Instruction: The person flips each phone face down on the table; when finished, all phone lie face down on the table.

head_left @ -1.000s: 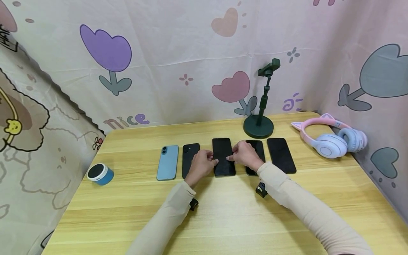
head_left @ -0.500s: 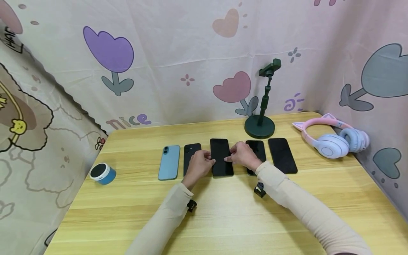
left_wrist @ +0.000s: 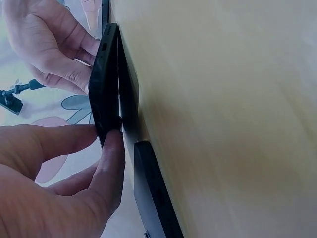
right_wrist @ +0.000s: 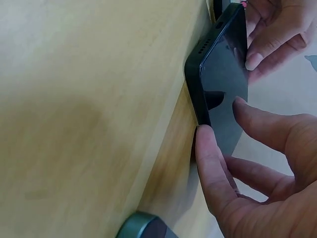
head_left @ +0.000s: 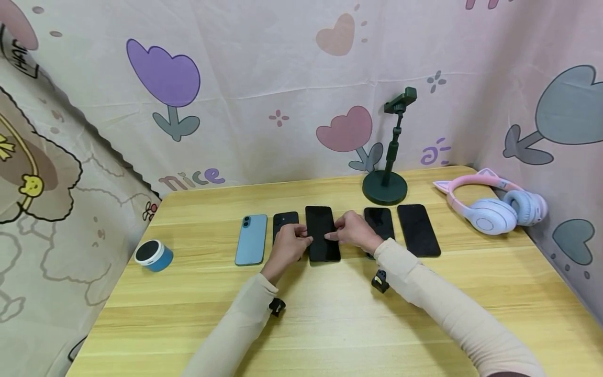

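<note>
Between my two hands, in the head view, lies a black smartphone [head_left: 322, 222], screen up. My left hand [head_left: 288, 246] pinches its left edge, thumb on the screen side and fingers at the rim. My right hand [head_left: 354, 230] holds the right edge, fingers along the side and thumb over the glass. In the left wrist view the held smartphone [left_wrist: 105, 74] is tilted, with a gap between it and the table. Beneath my left hand a dark phone [head_left: 282, 219] with a rear camera is partly hidden. A second black phone [head_left: 379, 220] lies partly behind my right hand.
A light blue phone [head_left: 251, 240] lies at the row's left end, another black phone [head_left: 418, 230] at its right end. Behind stands a dark green phone stand [head_left: 384, 188]. Pink and lilac cat-ear headphones [head_left: 492, 213] sit right; a blue-and-white jar [head_left: 154, 255] stands left.
Both hands have moved the held smartphone a little to the left, nearer the dark phone with the camera. The other phones have stayed in place.
</note>
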`<state>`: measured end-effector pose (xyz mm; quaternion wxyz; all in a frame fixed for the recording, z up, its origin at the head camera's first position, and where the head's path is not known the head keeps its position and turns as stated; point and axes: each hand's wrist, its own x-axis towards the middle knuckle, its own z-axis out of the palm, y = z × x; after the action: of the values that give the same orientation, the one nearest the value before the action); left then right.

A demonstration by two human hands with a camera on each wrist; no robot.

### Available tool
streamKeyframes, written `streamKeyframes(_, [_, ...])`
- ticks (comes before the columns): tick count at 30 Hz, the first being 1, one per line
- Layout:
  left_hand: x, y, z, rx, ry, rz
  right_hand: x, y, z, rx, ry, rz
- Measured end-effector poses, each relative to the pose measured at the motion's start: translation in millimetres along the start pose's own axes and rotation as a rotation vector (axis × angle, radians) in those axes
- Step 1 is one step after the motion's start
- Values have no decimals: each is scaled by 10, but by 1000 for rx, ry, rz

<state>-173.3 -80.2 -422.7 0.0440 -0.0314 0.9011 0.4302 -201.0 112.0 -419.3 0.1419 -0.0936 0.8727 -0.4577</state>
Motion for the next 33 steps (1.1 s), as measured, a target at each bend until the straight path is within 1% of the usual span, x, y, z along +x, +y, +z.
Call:
streamKeyframes(4, [-13,-22,-29,-38,-5,-12,-4,-13,20,14,-5,-3])
streamKeyframes(10, [-52,-38,-78,-101,-17,9,-20,-41,42,66,-17,39])
streamKeyframes(16, [-62,-73,-128,-215,-36,25,-32,-55,61,157,-20,75])
streamKeyframes(22, [-90,-100,-169,-324,-54,29,-39,-52,94,220,-28,80])
streamKeyframes(26, [-95,-93,-191,-355,-63,38,-37,-48,116,261,-34,83])
streamKeyframes(33, [-101,-58,-194,-397,-78,34,-37,-47,137,342,-65,93])
